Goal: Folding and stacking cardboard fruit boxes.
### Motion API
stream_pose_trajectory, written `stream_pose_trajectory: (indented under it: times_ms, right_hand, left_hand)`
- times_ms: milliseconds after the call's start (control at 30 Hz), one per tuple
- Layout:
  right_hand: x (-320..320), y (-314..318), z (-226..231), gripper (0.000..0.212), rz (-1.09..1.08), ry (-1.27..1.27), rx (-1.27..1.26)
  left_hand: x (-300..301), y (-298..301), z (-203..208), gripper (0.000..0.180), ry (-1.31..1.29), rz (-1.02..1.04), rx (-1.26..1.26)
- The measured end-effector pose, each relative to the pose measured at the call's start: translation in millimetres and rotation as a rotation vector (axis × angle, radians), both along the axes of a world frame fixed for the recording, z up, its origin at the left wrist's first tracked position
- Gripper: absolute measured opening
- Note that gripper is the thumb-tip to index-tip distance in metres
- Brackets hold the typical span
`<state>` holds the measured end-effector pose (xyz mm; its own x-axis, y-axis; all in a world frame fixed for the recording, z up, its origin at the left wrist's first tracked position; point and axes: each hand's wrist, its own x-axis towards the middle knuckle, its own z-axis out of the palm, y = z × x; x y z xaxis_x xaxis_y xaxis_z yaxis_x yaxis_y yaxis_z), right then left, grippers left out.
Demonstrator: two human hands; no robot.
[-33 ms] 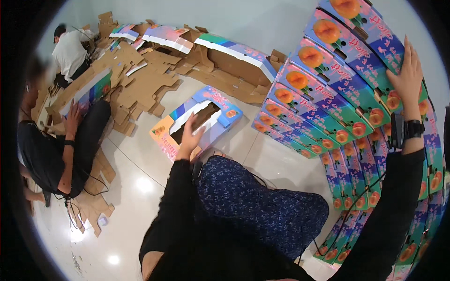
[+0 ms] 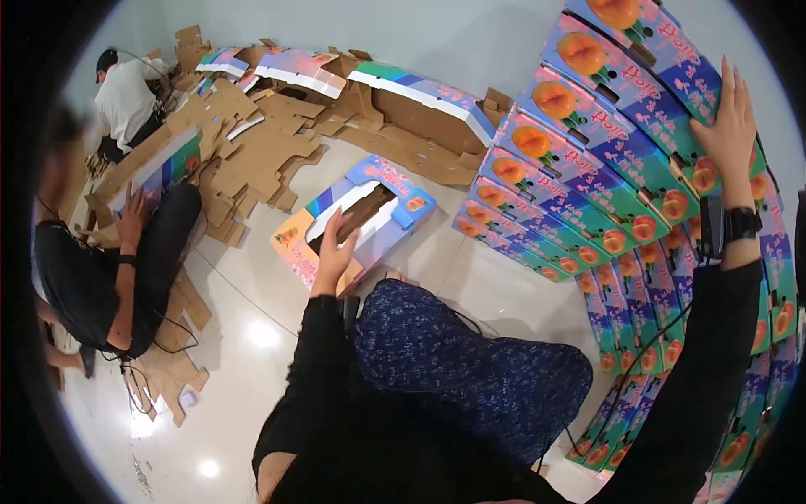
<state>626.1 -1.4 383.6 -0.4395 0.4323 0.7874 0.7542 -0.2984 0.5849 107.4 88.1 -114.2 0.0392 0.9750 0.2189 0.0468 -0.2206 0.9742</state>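
My left hand [image 2: 333, 262] is over the near edge of a printed cardboard fruit box [image 2: 407, 220] on the floor, its fingers stretched out and thumb apart. That box has a long opening in its top with white edges; part of it is hidden behind the hand. On the right, my right hand [image 2: 729, 126] lies flat, fingers extended, against the upper right side of a tall stack of matching fruit boxes [image 2: 579, 172]. These are pink, blue and green with pictures of orange fruit. Neither hand grips anything.
Flattened brown cardboard pieces [image 2: 243, 143] cover the floor at the left and back. Partly folded cartons [image 2: 420, 105] line the wall. A co-worker in black [image 2: 84, 281] sits at left with a hand on a carton; another in white [image 2: 126, 101] crouches farther back. A cable runs by my right arm.
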Motion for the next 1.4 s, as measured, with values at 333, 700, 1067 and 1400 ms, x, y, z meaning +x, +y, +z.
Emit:
stream_pose_trajectory:
  times_ms: [333,700,1067,1400]
  right_hand:
    - [3.4,0.7,-6.1,0.088,-0.194,0.14,-0.013]
    - [18.8,-90.3,1.6,0.09,-0.095,-0.088,0.045]
    - [-27.5,-155.5,-26.4,0.09,-0.021,0.14,-0.039]
    - [-28.1,-191.3,-56.6,0.089,0.06,0.269,-0.009]
  left_hand:
    - [-60.9,-98.2,-43.4,0.108,1.091,0.159,-0.139]
    - [-107.2,-81.0,6.7,0.096,1.62,0.388,-0.649]
    - [32.6,-8.1,-46.0,0.105,1.0,-0.107,-0.053]
    - [-39.3,-16.6,-62.4,0.093,1.226,-0.173,0.172]
